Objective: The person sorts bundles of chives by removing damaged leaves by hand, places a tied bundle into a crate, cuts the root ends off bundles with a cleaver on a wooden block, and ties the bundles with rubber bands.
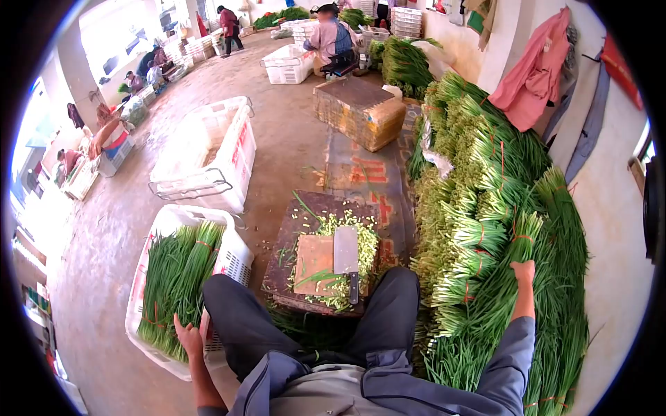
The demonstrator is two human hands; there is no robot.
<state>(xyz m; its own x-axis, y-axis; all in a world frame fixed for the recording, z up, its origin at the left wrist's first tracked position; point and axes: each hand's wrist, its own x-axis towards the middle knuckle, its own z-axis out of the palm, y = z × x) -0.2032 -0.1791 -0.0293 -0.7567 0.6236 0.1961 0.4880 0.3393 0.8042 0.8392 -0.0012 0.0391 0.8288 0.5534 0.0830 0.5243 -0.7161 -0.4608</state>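
Note:
My right hand (524, 271) is closed around a bunch of chives (526, 232) with a red tie, on top of the big pile at my right. My left hand (188, 337) is at the near right side of a white plastic crate (236, 246), its fingers apart beside the tied chives (182, 270) lying inside. Between my knees stands a low dark block (281, 260) with a brown board (314, 255) on it. A cleaver (345, 251) lies flat across the board, its black handle toward me. Chopped pale stalk ends (365, 239) are scattered around the blade.
An empty-looking white crate (239, 163) stands ahead on the left. A taped box (361, 114) sits beyond the block. The long chive pile (472, 180) runs along the right wall under a hanging pink jacket (538, 69). Several people work farther back, one person (331, 41) seated near crates.

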